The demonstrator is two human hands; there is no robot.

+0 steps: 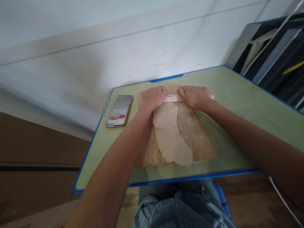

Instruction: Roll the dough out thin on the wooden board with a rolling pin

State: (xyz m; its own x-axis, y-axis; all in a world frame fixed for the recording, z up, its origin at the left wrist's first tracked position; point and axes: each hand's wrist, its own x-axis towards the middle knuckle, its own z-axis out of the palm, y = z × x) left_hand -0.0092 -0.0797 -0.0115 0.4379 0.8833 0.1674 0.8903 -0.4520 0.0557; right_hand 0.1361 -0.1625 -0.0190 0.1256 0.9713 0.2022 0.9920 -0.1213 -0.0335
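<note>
A pale rolling pin (174, 98) lies crosswise at the far end of a floured wooden board (201, 142). My left hand (154, 96) is closed over its left part, and my right hand (196, 96) grips the right part, with a bit of the pin's end showing past it. Between the hands the middle of the pin is visible. A long, thin sheet of dough (172, 142) stretches from under the pin down toward the board's near edge. One crease or overlap crosses it partway, and its near end is ragged.
A phone (120, 110) with a lit screen lies left of the board on the light green table (237, 104), which has a blue rim. A white wall (142, 60) stands behind. Dark panels (280, 53) lean at the right, with a white cable (283, 202) below.
</note>
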